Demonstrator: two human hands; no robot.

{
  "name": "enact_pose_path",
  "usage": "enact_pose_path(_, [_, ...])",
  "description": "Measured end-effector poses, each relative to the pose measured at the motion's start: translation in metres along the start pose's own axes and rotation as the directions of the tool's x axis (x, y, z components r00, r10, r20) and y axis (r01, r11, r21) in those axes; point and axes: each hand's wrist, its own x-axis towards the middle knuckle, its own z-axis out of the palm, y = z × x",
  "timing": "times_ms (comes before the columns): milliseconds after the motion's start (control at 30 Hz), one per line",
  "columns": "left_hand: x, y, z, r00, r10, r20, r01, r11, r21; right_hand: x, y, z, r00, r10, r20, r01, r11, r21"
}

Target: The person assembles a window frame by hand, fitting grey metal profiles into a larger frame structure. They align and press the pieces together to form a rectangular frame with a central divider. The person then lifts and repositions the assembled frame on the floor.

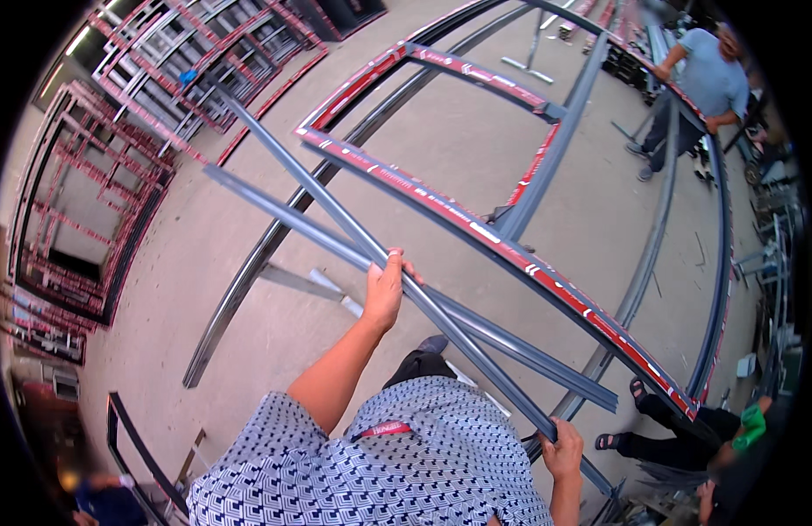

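Observation:
A long grey metal profile (309,181) slants across in front of me, from the upper left down to the lower right. My left hand (386,287) is closed around its middle. Nearer its lower end, my right hand (562,447) grips the same profile. Beneath it a second grey profile (533,352) crosses at a shallow angle, with neither hand visibly holding it. Just beyond lies a large dark frame (480,231) covered in red printed protective film, resting on long metal rails (239,289).
A person in a light blue shirt (711,74) holds the frame's far right side. Another person's dark-clad legs (669,430) are at lower right, and someone is at lower left. Stacked frames (81,202) and racked profiles (178,53) stand at left; clutter lines the right.

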Motion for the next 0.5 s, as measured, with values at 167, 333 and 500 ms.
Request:
enact_pose_path(167, [0.035, 0.024, 0.057, 0.996, 0.086, -0.002, -0.086, 0.996, 0.038, -0.068, 0.033, -0.018, 0.98, 0.124, -0.156, -0.142, 0.984, -0.109])
enact_pose_path(333, [0.06, 0.046, 0.119, 0.95, 0.113, 0.293, -0.171, 0.969, 0.18, -0.134, 0.028, -0.01, 0.904, 0.362, -0.228, -0.368, 0.93, 0.015])
enact_pose_path(500, [0.055, 0.016, 0.188, 0.825, 0.09, 0.557, -0.325, 0.883, 0.34, -0.145, 0.003, 0.022, 0.777, 0.574, -0.259, -0.537, 0.818, 0.206])
